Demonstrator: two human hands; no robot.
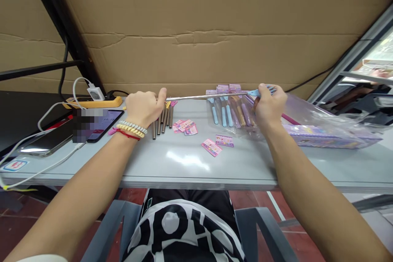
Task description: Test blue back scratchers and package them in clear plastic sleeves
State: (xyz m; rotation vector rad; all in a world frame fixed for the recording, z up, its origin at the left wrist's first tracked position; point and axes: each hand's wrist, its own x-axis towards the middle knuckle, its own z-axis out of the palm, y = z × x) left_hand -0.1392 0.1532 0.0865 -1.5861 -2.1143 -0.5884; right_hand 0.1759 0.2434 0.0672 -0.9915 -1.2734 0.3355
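Observation:
Stretched level between my hands is an extendable back scratcher [202,97] with a thin metal rod and a light blue clawed head. My left hand [145,106] is closed around the rod's left end, thumb pointing up. At the other end my right hand [270,104] grips the blue head, and part of that head shows above the fingers. Below the left hand, several collapsed back scratchers [167,116] with metal rods and yellow or pink heads lie on the table. Packaged back scratchers [227,110] with blue, purple and brown handles lie in clear bags beside my right hand.
Small pink printed cards [211,147] lie mid-table [172,172]. At right is a clear plastic bag [325,131] with purple printed packaging. Phones [104,125], white cables and an orange power strip [107,102] occupy the left. Cardboard [196,28] stands behind.

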